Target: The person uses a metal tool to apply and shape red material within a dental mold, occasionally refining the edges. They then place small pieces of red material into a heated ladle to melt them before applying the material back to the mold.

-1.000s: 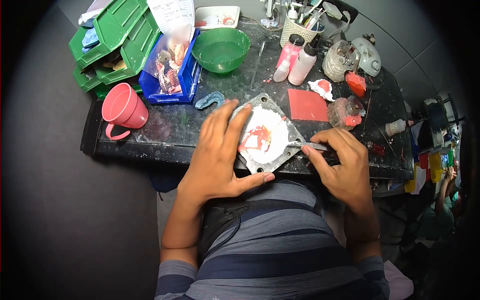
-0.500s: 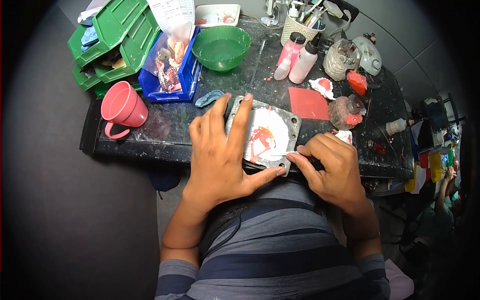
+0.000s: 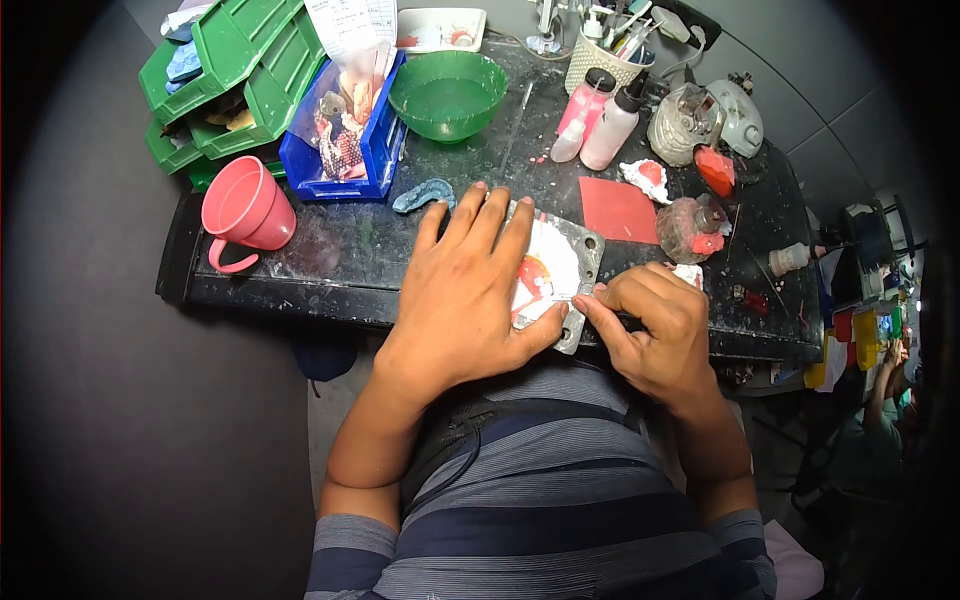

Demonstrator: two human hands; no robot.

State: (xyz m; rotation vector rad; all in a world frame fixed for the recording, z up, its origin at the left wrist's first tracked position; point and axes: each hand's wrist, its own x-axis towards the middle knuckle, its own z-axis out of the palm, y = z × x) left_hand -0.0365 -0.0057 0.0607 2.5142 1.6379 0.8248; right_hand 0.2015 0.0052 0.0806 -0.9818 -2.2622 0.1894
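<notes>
A square metal dental flask filled with white plaster lies at the table's front edge. Red and orange material sits in the middle of the plaster. My left hand rests flat over the flask's left side, fingers stretched toward its far edge and thumb near its front corner. That hand hides much of the flask. At the right side, my right hand pinches a thin pale tool, its tip on the plaster beside the red material. Most of the tool's handle is hidden in the fingers.
Behind the flask lie a blue horseshoe-shaped piece and a red sheet. A pink mug, blue bin and green bowl stand left and back. Bottles and a glass burner are at right.
My left hand has come down from a raised, spread pose and now lies over the flask, covering more of the plaster. My right hand stays at the flask's right side with the tool.
</notes>
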